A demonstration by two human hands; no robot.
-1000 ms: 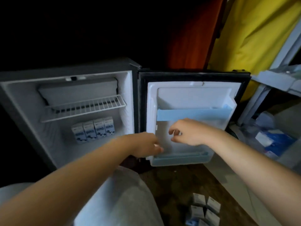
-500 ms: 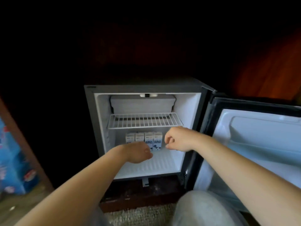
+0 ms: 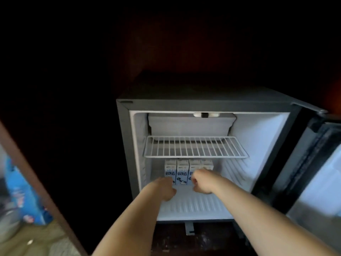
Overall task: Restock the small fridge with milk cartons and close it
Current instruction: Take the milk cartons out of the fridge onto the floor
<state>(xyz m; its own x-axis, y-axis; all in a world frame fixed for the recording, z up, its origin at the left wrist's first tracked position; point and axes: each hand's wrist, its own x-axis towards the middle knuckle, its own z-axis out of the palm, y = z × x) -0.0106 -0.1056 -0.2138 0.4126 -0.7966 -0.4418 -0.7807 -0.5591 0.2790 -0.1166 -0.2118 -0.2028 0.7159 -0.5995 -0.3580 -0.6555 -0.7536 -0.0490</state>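
The small grey fridge (image 3: 203, 105) stands open, white inside, with a bare wire shelf (image 3: 193, 147). Under the shelf a row of white-and-blue milk cartons (image 3: 181, 170) stands at the back of the fridge floor. My left hand (image 3: 165, 188) and my right hand (image 3: 203, 182) are both inside the fridge, just in front of the cartons, fingers curled. I see nothing held in either hand. My right hand hides the lower part of the right-hand cartons. The fridge door (image 3: 313, 172) hangs open to the right.
A dark wooden cabinet surrounds the fridge, with a brown wooden edge (image 3: 31, 172) slanting down at the left. A blue package (image 3: 22, 196) lies blurred on the floor beyond that edge. The floor below the fridge is dark.
The view swung left from the open door to the fridge interior. Both hands moved from the door shelf into the fridge, close to the carton row.
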